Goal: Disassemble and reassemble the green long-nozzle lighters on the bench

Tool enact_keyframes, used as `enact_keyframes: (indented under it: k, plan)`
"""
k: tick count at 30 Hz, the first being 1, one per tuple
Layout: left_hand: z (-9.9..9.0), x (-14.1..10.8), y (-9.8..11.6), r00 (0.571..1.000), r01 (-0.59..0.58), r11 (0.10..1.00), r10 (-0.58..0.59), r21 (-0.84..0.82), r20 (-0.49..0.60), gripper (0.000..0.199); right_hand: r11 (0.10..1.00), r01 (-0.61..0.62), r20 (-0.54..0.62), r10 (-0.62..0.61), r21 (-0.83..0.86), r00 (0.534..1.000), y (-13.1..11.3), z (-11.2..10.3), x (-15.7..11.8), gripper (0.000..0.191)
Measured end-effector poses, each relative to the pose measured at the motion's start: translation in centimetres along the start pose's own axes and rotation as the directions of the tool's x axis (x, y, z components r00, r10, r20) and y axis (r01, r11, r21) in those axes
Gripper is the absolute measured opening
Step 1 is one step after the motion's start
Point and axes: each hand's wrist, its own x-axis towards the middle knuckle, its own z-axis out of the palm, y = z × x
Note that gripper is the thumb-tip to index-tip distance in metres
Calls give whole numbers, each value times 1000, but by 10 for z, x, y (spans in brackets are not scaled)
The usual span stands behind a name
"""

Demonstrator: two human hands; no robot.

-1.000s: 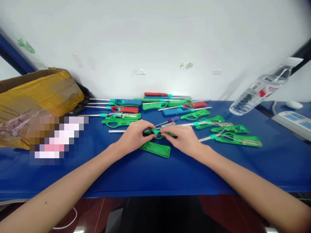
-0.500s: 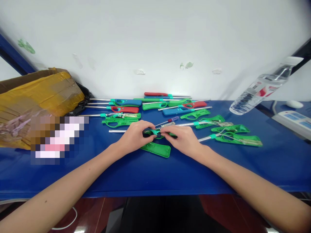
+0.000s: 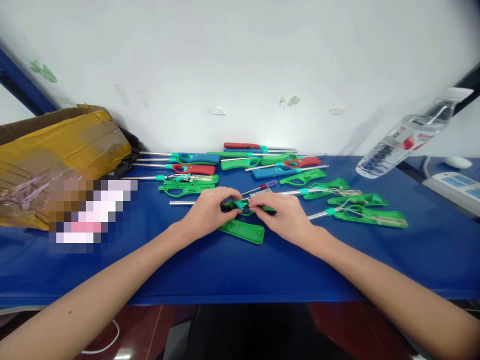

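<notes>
Here we pinch the open lighter [image 3: 243,205] with left hand [image 3: 210,212] and right hand [image 3: 287,216]; steady it flat, working gently above the cover [image 3: 242,231].

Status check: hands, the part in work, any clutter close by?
Left hand and right hand both pinch the green lighter. Green cover lies just under them. Small screwdriver close behind.

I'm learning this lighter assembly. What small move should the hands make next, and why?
Probably press the part held between the left hand and right hand into the open green lighter half, since the loose green cover lies unfitted just below.
</notes>
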Motion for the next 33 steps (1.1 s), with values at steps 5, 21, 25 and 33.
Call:
enact_keyframes:
  k: [5,21,25,33]
  plan:
    - [0,0,4,997,69,998,-69,-12,-20,68,1000,3,26,-3,19,1000,1,1,1,19]
    - [2,-2,-3,997,-61,996,63,60,-38,46,999,49,47,-50,10,998,5,3,0,22]
    - [1,-1,-4,996,-74,996,76,40,-52,45,999,54,46,-54,9,997,5,3,0,22]
    - [-1,1,-8,987,-149,987,151,52,-44,8,999,24,31,-25,31,999,5,2,0,23]
